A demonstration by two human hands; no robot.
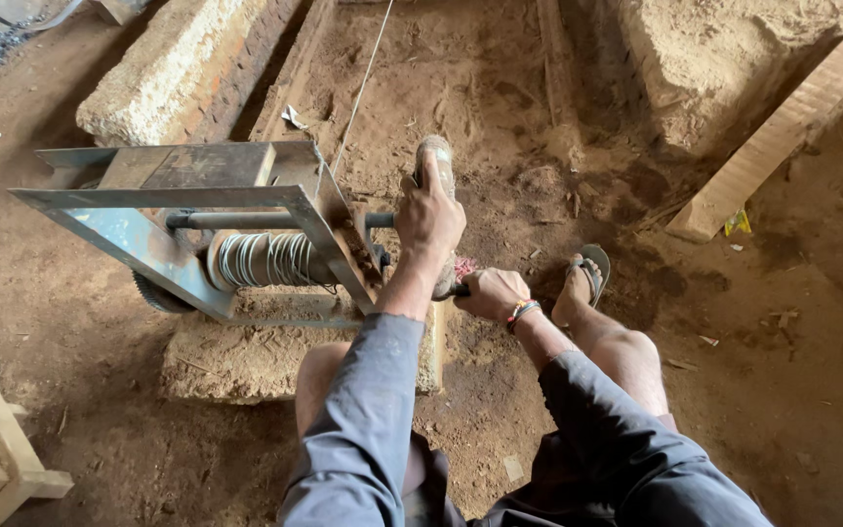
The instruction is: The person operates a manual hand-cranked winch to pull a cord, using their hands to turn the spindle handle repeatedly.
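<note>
The left hand (429, 217) is closed around the upper grip of a crank handle (437, 161), fingers wrapped fully about it. The right hand (491, 293) is closed around the lower grip of the same crank, just below and slightly right of the left hand; a coloured band sits on that wrist.

The crank joins a horizontal shaft (246, 221) running left from the left hand into a metal frame (139, 210) of grey angle iron. Below the shaft, inside the frame and left of both hands, a drum (265, 259) carries several turns of wire. A taut wire (361, 88) rises from the frame and runs away above the left hand.

The frame rests on a stone block (236, 356) on the dirt floor (812, 371), below and left of the hands. A foot in a sandal (585, 278) is planted just right of the right hand. A wooden plank (782, 132) lies well to the right; a wooden stool (7, 459) stands far to the lower left.
</note>
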